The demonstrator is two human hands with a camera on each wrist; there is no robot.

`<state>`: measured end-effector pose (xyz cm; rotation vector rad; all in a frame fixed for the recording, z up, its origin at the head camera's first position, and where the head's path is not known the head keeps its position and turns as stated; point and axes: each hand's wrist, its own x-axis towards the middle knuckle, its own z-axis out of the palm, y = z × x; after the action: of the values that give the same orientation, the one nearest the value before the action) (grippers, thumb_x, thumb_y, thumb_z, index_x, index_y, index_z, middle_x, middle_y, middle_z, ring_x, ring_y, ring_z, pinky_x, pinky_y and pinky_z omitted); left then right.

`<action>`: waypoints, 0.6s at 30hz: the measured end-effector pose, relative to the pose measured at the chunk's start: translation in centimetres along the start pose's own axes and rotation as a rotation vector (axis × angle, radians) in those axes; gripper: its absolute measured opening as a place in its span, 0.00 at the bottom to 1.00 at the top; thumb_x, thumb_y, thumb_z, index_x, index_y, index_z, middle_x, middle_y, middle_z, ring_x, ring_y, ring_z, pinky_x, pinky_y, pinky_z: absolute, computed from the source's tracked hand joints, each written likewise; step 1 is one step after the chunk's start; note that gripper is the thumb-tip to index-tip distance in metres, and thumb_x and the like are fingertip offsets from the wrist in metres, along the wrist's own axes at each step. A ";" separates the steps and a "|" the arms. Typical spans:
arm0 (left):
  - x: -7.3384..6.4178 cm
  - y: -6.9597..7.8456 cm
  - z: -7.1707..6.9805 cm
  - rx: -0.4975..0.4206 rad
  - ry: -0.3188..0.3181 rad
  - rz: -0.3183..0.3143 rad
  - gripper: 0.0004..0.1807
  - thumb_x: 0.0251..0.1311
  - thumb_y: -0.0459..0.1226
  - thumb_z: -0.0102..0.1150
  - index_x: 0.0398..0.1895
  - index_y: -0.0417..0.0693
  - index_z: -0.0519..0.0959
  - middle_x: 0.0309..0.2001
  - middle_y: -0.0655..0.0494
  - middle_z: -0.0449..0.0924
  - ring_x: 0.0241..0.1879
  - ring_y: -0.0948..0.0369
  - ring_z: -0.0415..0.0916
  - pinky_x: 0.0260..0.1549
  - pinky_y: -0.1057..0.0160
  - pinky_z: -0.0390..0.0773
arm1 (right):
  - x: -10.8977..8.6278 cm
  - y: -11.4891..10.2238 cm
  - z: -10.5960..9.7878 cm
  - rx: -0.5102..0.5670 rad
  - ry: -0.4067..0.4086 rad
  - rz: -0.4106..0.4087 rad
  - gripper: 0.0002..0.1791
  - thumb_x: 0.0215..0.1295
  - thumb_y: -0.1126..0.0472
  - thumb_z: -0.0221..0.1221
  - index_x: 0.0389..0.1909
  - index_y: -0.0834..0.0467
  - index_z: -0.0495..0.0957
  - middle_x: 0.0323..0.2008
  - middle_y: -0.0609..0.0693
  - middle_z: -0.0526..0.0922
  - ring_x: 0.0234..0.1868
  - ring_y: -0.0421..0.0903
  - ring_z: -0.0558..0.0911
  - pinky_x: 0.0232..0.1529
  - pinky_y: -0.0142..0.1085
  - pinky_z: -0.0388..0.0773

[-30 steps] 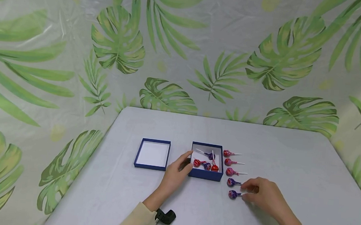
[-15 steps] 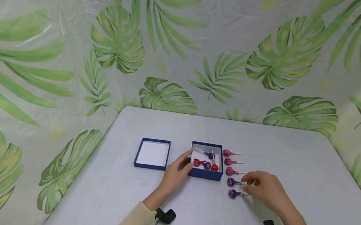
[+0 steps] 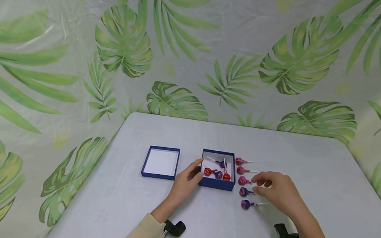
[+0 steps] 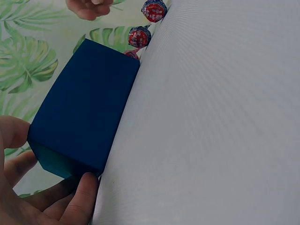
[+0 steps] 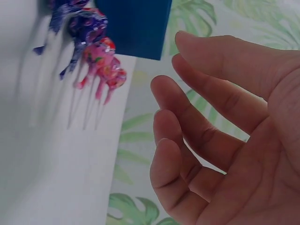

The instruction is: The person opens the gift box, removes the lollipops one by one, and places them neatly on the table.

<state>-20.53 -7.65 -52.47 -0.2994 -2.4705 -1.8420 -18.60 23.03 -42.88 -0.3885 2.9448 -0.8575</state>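
An open blue box with a white inside holds several lollipops, some red and some purple. My left hand touches the box's left side with its fingers, seen close up in the left wrist view. Along the box's right side lies a row of lollipops, pink ones at the far end and two purple ones nearest me, sticks pointing right. My right hand hovers over the sticks of the nearest pink lollipop and the farther purple one. In the right wrist view its fingers are loosely bent, with nothing between them.
Left of the box lies its blue-edged lid, white inside facing up. A white cloth covers the table, whose back edge meets a leaf-patterned curtain.
My right hand has moved away from me along the row, from the nearest purple lollipop's stick toward the pink ones. My left hand, the box and the lollipops have stayed in place.
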 end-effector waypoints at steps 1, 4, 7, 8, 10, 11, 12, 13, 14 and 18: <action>0.0 0.0 0.0 -0.001 0.001 0.000 0.27 0.72 0.45 0.55 0.73 0.65 0.69 0.64 0.52 0.76 0.64 0.59 0.73 0.63 0.56 0.72 | 0.1 -0.2 -0.1 -0.001 0.002 0.003 0.10 0.59 0.59 0.70 0.42 0.52 0.87 0.34 0.42 0.83 0.39 0.46 0.78 0.35 0.39 0.75; 0.1 -0.1 0.0 -0.003 0.001 0.002 0.27 0.72 0.45 0.56 0.73 0.65 0.69 0.64 0.52 0.77 0.63 0.59 0.73 0.63 0.56 0.72 | 0.6 -0.7 -0.2 0.001 0.005 0.008 0.11 0.61 0.58 0.70 0.44 0.52 0.87 0.35 0.43 0.83 0.40 0.47 0.78 0.35 0.39 0.76; 0.1 -0.2 0.0 -0.005 -0.001 0.004 0.27 0.72 0.45 0.56 0.73 0.64 0.69 0.64 0.51 0.77 0.63 0.59 0.73 0.63 0.56 0.72 | 1.1 -1.2 -0.1 0.005 0.019 0.003 0.11 0.60 0.58 0.70 0.44 0.51 0.87 0.36 0.43 0.83 0.40 0.47 0.78 0.35 0.39 0.76; 0.1 -0.2 0.0 -0.008 -0.001 0.005 0.27 0.72 0.45 0.56 0.73 0.64 0.69 0.64 0.50 0.77 0.63 0.58 0.73 0.63 0.56 0.72 | 1.2 -1.4 -0.1 0.009 0.027 -0.001 0.11 0.60 0.58 0.70 0.44 0.50 0.87 0.36 0.43 0.83 0.40 0.47 0.78 0.35 0.38 0.76; 0.1 -0.3 0.0 -0.010 -0.001 0.001 0.27 0.72 0.46 0.56 0.73 0.63 0.69 0.64 0.50 0.77 0.63 0.58 0.73 0.63 0.56 0.72 | 1.5 -1.8 0.1 0.018 0.041 -0.007 0.11 0.60 0.59 0.70 0.44 0.49 0.87 0.36 0.43 0.83 0.40 0.47 0.77 0.35 0.38 0.76; 0.1 -0.3 0.0 -0.012 -0.001 0.000 0.27 0.72 0.46 0.56 0.74 0.63 0.69 0.64 0.50 0.77 0.63 0.58 0.73 0.63 0.56 0.72 | 1.7 -2.0 0.2 0.026 0.047 -0.011 0.11 0.60 0.59 0.70 0.44 0.49 0.87 0.37 0.43 0.83 0.40 0.47 0.78 0.35 0.38 0.77; 0.1 -0.2 0.0 -0.013 -0.002 -0.004 0.27 0.72 0.46 0.56 0.74 0.63 0.69 0.64 0.51 0.77 0.63 0.58 0.73 0.63 0.56 0.72 | 1.8 -2.2 0.3 0.036 0.052 -0.013 0.11 0.60 0.59 0.70 0.44 0.48 0.87 0.37 0.43 0.83 0.40 0.47 0.78 0.34 0.38 0.77; 0.0 -0.2 0.0 -0.017 -0.001 -0.006 0.27 0.72 0.46 0.56 0.73 0.64 0.69 0.64 0.51 0.77 0.63 0.58 0.73 0.63 0.57 0.72 | 2.0 -2.5 0.4 0.046 0.058 -0.010 0.11 0.60 0.59 0.70 0.44 0.48 0.87 0.37 0.44 0.84 0.40 0.47 0.78 0.34 0.38 0.76; 0.0 -0.2 0.0 -0.018 -0.001 -0.007 0.27 0.72 0.45 0.56 0.73 0.65 0.69 0.64 0.51 0.76 0.63 0.58 0.73 0.63 0.57 0.72 | 2.2 -2.7 0.5 0.059 0.061 -0.006 0.12 0.60 0.59 0.70 0.45 0.49 0.87 0.37 0.44 0.84 0.40 0.47 0.77 0.33 0.38 0.76; 0.0 0.0 0.0 -0.021 -0.001 -0.006 0.27 0.72 0.44 0.56 0.73 0.66 0.69 0.65 0.50 0.76 0.64 0.58 0.73 0.63 0.57 0.72 | 3.2 -3.3 1.1 0.109 0.067 0.007 0.14 0.60 0.58 0.70 0.48 0.51 0.86 0.38 0.45 0.85 0.38 0.47 0.79 0.31 0.39 0.77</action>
<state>-20.50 -7.67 -52.45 -0.2941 -2.4564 -1.8718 -20.83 18.98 -41.94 -0.3494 2.9401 -1.0448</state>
